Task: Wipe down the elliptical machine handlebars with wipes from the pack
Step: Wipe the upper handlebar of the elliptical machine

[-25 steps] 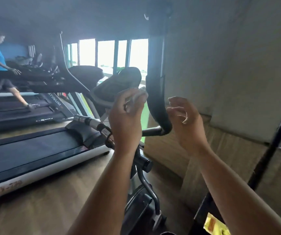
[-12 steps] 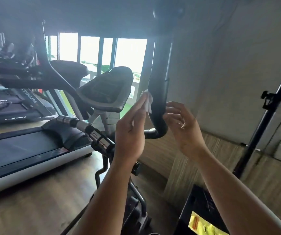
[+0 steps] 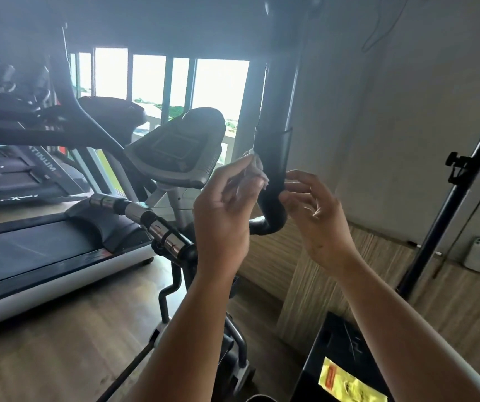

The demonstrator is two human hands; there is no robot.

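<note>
Contact is new: the left hand pinches a crumpled white wipe against the black curved handlebar; the right hand, loose-fingered and empty, waits just beside. Wiping looks ready to begin.

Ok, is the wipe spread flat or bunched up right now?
Bunched up: the white wipe sits crumpled between the left hand's fingertips, against the black handlebar.
</note>
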